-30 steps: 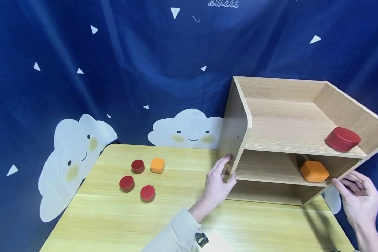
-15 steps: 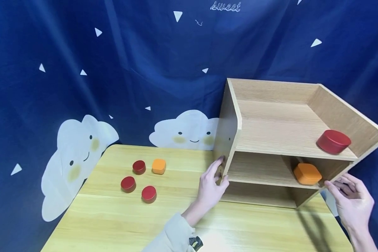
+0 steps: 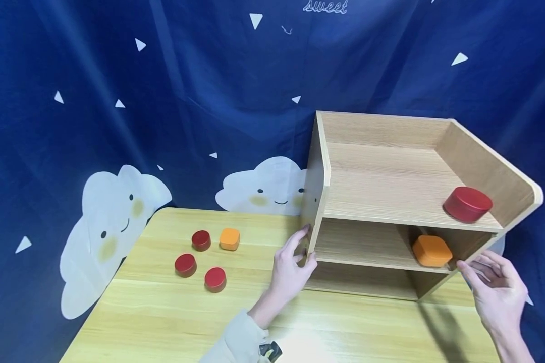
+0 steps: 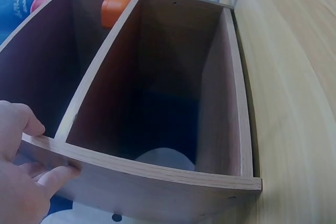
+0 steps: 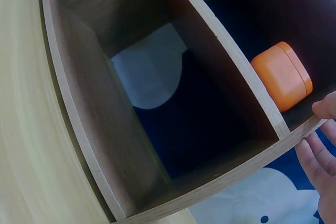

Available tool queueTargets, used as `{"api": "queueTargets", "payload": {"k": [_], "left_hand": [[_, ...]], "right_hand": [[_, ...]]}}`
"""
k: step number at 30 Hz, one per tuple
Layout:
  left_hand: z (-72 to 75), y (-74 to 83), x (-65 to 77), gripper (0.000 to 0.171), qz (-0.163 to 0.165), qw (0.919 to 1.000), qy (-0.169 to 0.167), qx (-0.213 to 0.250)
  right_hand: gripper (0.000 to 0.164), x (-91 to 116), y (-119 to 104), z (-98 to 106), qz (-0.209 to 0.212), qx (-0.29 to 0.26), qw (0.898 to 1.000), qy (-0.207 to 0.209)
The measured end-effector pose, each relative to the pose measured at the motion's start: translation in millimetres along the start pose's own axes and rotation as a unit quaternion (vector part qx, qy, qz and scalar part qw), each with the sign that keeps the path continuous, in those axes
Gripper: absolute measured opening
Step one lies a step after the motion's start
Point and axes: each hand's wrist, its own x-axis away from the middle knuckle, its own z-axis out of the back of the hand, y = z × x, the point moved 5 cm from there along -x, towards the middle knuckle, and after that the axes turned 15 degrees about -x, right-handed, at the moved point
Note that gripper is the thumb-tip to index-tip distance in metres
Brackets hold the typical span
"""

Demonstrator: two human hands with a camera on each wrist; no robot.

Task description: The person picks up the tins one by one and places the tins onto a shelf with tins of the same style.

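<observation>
A light wooden shelf unit (image 3: 390, 174) stands on the right part of the table. My left hand (image 3: 287, 275) grips the front edge of its left side panel, thumb and fingers on opposite faces, as the left wrist view also shows. On the right panel, my right hand (image 3: 499, 292) pinches the front edge; in the right wrist view the thumb (image 5: 326, 106) is inside and the fingers outside. A red round tin (image 3: 468, 204) sits at the right of the top board. Below it, an orange rounded-square tin (image 3: 431, 251) stands on the middle shelf.
Several tins stand on the left of the table (image 3: 131, 312): an orange square one (image 3: 229, 239) and red round ones, such as the red tin (image 3: 215, 279) nearest the front. A blue curtain (image 3: 186, 91) with clouds hangs behind.
Both hands have shifted the shelf unit to the left along the table, with the red and orange tins riding on it. The tins on the table's left have stayed put.
</observation>
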Motion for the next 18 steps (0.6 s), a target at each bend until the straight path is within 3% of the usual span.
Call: {"api": "queueTargets", "payload": {"k": [5,13,18], "left_hand": [[7.7,-3.7,1.5,0.061,0.006,0.9999,0.010,-0.001],[20.2,-9.8,4.2,0.060,0.021,0.9997,0.012,-0.008],[30.2,-14.6,4.4,0.059,0.034,0.9993,0.009,-0.008]], "right_hand": [[0.054,3.9,1.6,-6.9,-0.010,0.021,1.000,0.008],[0.055,10.6,5.9,-18.0,-0.006,-0.021,1.000,-0.012],[0.054,12.3,9.6,-25.5,-0.011,0.007,1.000,-0.007]]}}
